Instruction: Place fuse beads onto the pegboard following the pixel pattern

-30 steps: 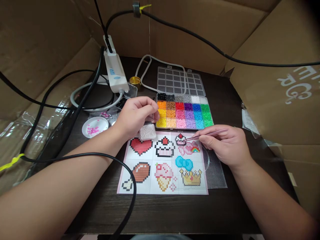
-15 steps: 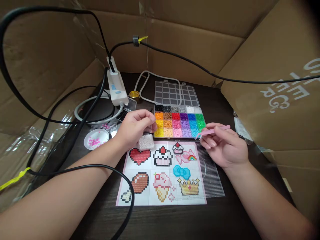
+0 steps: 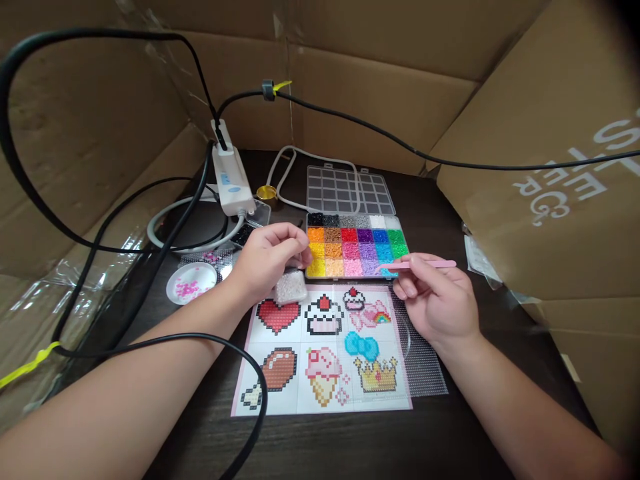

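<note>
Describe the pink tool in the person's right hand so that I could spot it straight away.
Find the bead box with its rows of coloured compartments at the middle of the dark table. At its near right corner the right hand pinches pink tweezers, tips pointing left over the box's front row. They are the only thin, pale pink stick there.

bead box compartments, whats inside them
The bead box holds sorted colored beads, one color per compartment. The left hand and pink tweezers cover its nearest corners.

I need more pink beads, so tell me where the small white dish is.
In the head view the small white dish sits on the dark table at the left, beside the left hand, left of the pattern sheet.
</note>
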`<state>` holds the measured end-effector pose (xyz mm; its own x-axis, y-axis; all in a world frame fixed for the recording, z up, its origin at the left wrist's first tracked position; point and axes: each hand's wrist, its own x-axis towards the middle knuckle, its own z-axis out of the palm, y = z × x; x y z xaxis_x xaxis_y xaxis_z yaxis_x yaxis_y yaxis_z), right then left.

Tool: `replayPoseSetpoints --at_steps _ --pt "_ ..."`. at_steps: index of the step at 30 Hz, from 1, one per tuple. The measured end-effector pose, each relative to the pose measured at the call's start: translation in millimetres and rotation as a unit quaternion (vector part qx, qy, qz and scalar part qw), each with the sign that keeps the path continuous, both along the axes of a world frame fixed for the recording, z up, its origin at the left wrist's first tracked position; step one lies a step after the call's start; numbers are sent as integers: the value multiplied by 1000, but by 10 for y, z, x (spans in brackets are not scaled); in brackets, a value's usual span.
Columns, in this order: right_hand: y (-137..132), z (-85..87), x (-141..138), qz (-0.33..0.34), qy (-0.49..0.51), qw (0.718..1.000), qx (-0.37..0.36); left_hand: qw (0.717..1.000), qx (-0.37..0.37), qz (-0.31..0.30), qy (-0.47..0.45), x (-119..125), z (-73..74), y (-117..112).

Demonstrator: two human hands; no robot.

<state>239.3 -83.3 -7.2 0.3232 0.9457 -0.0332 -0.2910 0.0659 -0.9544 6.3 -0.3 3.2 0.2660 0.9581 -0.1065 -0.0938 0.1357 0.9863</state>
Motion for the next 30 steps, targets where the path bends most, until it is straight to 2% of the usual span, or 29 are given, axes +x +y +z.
replayPoseSetpoints --at_steps 6,13,22,24,26,30 --pt "28 -29 -31 -6 -38 999 17 1000 0 1 -3 5 -9 -5" --pt "66 -29 -112 -70 17 997 2 1000 4 1 1 10 -13 -10" --pt "87 -48 -121 -57 21 998 14 1000 7 3 2 11 -8 -4" --pt "60 -57 -99 -50 -10 998 25 1000 7 5 3 14 -8 -2" --pt "22 -54 -79 -39 -81 995 43 1000 7 3 2 15 -12 1" --pt "-31 -4 -75 -39 -243 966 84 1000 9 -1 -1 9 -30 5"
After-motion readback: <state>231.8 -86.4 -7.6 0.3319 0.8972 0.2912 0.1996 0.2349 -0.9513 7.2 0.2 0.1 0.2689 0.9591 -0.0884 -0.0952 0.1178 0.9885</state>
